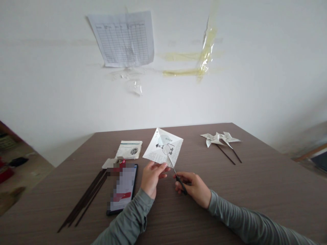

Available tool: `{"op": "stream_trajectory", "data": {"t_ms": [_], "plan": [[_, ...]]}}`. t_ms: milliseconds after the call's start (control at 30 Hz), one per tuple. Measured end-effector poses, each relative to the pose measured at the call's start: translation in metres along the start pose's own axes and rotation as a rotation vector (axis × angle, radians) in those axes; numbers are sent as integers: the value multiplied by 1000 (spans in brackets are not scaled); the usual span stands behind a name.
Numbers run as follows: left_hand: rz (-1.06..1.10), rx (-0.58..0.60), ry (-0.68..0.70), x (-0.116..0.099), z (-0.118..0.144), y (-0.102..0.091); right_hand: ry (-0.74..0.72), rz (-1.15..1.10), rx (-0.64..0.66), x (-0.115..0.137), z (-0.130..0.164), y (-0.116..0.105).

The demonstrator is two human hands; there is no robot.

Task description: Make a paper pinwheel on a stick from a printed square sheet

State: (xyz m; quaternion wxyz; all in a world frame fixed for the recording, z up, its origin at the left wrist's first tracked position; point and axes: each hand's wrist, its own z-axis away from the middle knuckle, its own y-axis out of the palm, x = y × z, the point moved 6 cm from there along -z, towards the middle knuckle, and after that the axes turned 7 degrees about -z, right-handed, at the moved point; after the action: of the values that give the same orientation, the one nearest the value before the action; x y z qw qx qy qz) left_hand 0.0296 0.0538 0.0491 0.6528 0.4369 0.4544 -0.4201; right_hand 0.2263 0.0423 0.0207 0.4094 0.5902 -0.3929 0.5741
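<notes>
My left hand (152, 177) pinches the lower edge of a square sheet of printed paper (159, 148), holding it up and tilted above the table. The sheet bears a duck-like drawing and faint diagonal creases. In my right hand (192, 187) are black-handled scissors (180, 182), my fingers around the handles. Their blades reach up to the paper's lower right corner and overlap it. Whether the blades have cut into it I cannot tell.
To the left lie a stack of printed paper (127, 148), a small red-and-white box (113, 163), several thin dark sticks (84, 199) and a phone (125, 190). Two paper pinwheels (217, 139) on sticks rest at the back right. Behind the table (245, 197) stands a wall with a taped sheet (125, 41).
</notes>
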Motion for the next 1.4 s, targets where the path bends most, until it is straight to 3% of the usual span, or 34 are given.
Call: {"op": "stream_trajectory", "data": {"t_ms": [800, 1400], "plan": [[57, -87, 125, 1, -1, -5, -83, 109, -14, -15, -4, 1], [24, -100, 117, -2, 0, -6, -96, 77, 13, -16, -3, 3]]}}
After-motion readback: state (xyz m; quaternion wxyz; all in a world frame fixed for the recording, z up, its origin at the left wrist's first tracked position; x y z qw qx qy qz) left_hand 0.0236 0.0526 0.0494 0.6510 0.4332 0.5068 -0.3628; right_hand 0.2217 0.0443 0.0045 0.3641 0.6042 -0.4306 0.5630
